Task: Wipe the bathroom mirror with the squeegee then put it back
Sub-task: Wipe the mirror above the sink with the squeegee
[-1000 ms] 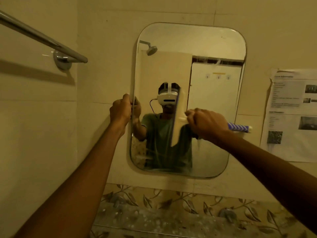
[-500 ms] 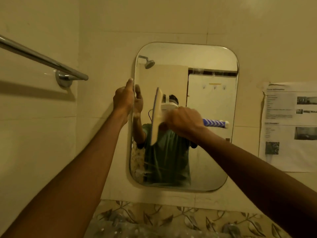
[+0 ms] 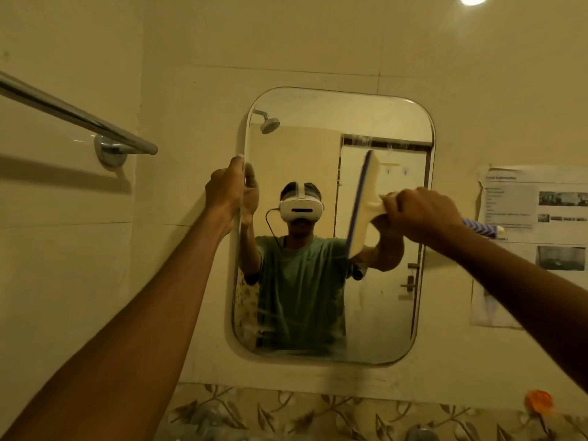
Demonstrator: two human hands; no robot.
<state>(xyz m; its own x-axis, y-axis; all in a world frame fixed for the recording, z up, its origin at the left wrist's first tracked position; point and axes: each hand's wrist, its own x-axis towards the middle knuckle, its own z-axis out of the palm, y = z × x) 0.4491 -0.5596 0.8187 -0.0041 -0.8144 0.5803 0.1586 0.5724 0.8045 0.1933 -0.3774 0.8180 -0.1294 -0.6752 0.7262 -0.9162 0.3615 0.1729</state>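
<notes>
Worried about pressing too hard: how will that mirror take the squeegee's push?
The mirror is probably rigid but breakable glass. The left hand grips its left edge, suggesting it may shift. The squeegee, held by the right hand, likely glides easily.

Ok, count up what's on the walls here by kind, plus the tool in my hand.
Mirror: 1
Towel bar: 1
Printed paper sheets: 2, overlapping, count unsure
Squeegee, in the right hand: 1
Total: 5
</notes>
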